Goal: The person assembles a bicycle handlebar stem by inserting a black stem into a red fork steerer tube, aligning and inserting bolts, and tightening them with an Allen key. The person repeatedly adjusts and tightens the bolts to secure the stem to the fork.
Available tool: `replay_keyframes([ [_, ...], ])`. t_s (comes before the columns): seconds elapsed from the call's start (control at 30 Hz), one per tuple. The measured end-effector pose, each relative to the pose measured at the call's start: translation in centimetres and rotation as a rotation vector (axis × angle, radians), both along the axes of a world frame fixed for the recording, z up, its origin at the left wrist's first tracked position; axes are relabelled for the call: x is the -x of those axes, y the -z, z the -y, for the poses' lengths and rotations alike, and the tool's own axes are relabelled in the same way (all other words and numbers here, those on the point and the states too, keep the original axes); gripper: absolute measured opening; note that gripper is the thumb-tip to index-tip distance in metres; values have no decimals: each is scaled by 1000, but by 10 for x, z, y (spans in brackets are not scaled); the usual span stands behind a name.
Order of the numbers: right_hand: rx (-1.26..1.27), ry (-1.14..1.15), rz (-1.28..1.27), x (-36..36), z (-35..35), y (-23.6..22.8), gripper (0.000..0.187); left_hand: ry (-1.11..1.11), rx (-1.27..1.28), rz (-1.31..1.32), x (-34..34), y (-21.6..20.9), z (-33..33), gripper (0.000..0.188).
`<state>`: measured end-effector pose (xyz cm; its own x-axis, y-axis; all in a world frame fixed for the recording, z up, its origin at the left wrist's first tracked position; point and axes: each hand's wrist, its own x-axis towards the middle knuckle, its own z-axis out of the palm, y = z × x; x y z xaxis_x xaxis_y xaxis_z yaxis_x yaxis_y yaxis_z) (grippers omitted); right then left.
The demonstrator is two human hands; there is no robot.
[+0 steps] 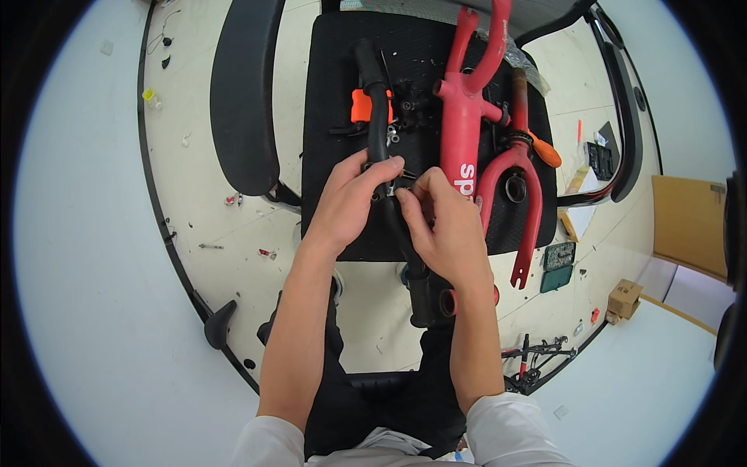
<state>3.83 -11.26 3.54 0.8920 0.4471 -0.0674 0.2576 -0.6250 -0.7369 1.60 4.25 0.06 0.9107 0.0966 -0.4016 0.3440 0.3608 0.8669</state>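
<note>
A black handlebar point(398, 227) with a grip at each end lies lengthwise over the front edge of the black chair seat point(350, 233). My left hand point(346, 201) is closed around its middle, the thumb beside a small silvery clamp piece point(391, 189). From the right, my right hand point(450, 227) pinches at that same spot; what is between its fingertips is too small to make out. Beside my right hand lies a red bike frame point(462, 128), and further right a red fork point(532, 204). Left of the handlebar's far part is an orange piece point(361, 106).
Black armrests point(245, 101) flank the seat. Small black parts point(412, 105) and an orange handle point(545, 152) lie on it. On the floor are a saddle point(220, 323), a green tool case point(557, 279), a cardboard box point(625, 298) and dark bike parts point(537, 362).
</note>
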Motion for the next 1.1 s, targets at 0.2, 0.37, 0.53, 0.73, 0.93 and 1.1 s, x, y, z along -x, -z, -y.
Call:
replay_keyframes([
  [0.2,-291,-88,-1,-15,17,0,22,12,-19,-27,1,-2,1,30],
  [0.37,-376,-28,19,-11,10,7,9,18,11,-12,0,-1,1,29],
  [0.53,-188,4,70,-3,-1,7,16,9,0,4,1,0,0,30],
  [0.73,-43,-73,363,-4,-8,11,14,5,4,-9,0,-4,2,29],
  [0.93,85,-89,346,-5,-6,8,12,4,4,-13,1,-5,-1,29],
  [1.1,-89,-58,247,-4,3,1,11,26,23,14,1,-4,1,30],
])
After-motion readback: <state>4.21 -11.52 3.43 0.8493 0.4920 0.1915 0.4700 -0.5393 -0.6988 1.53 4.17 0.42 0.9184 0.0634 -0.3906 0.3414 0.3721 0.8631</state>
